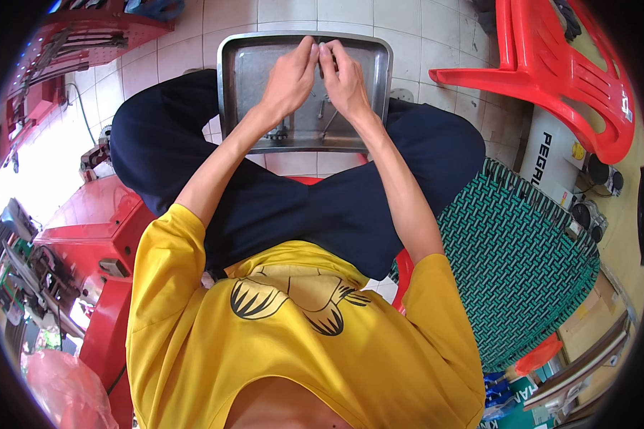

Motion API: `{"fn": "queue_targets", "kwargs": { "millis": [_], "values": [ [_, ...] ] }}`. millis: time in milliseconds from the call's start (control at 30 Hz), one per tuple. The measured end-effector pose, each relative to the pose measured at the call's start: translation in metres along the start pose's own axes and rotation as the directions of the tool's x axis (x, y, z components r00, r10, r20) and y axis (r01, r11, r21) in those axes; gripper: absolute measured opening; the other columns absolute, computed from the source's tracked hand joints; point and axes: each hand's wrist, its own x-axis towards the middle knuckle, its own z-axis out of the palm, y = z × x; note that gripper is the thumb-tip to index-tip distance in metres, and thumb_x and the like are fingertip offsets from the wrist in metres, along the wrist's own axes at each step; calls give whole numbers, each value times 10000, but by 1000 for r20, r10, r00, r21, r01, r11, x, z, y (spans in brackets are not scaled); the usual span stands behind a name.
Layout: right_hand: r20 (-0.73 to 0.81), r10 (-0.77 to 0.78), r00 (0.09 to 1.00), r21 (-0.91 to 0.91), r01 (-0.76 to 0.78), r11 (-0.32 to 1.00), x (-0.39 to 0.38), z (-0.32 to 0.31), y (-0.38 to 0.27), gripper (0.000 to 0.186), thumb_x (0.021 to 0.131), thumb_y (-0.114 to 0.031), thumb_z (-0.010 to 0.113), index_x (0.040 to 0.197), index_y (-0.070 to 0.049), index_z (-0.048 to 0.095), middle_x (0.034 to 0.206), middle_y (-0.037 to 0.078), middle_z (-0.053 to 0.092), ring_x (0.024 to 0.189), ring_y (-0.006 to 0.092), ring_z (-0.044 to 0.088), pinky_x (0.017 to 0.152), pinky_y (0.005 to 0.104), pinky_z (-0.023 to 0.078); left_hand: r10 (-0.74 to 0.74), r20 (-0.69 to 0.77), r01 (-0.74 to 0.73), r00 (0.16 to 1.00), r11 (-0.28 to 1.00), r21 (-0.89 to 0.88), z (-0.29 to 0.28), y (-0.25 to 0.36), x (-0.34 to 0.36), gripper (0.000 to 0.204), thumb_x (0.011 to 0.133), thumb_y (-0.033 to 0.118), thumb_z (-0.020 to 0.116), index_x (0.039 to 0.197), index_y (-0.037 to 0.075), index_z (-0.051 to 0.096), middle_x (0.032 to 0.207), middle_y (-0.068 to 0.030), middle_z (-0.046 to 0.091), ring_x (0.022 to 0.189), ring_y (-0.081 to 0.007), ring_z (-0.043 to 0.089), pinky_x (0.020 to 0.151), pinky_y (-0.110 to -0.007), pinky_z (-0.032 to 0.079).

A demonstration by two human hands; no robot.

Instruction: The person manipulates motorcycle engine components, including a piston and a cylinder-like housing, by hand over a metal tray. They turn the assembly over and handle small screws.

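Note:
Both hands are over the far side of a rectangular steel tray (246, 80), held between my bent legs. My left hand (288, 80) has its fingers closed by the far rim. Just beside it, my right hand (343, 83) is also closed, with fingertips close to the left ones. Whatever they may hold is hidden by the fingers. On the tray's floor below lie a small dark metal part (277, 134) at the near left and a thin metal rod (328, 124) at the right, with other small pieces that are hard to make out.
At the right are a red plastic chair (540, 104), a white cylinder (540, 168) and a green woven seat (522, 264). Red metal cabinets (93, 207) and a rack of tools (107, 32) line the left, with a pink plastic bag (64, 386) at lower left.

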Motion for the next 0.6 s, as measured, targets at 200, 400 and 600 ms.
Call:
{"fn": "queue_targets", "kwargs": {
  "millis": [200,400,600],
  "values": [
    [-68,-140,988,-28,139,990,11,-6,-4,257,1042,-255,516,1026,-3,561,879,195,627,789,388,615,673,435,478,-27,-24,27,999,1000,-7,-4,10,14,318,1090,310,417,977,20,481,641,-129,529,543,-196,529,501,-361,416],
    [-75,-258,963,-117,248,962,14,-12,-7,197,1023,-214,554,1063,-22,569,973,165,646,817,377,646,689,420,506,-229,169,276,959,896,-348,-20,28,15,355,1092,339,424,938,32,512,687,6,426,548,-94,467,467,-279,410],
    [-41,-148,988,-42,146,988,17,-18,-10,244,1007,-265,610,1084,-33,601,955,128,695,837,279,701,667,368,512,-209,232,294,950,848,-442,-25,28,19,327,1092,314,433,931,39,505,702,10,427,549,-89,464,477,-267,417]
  ]
}}
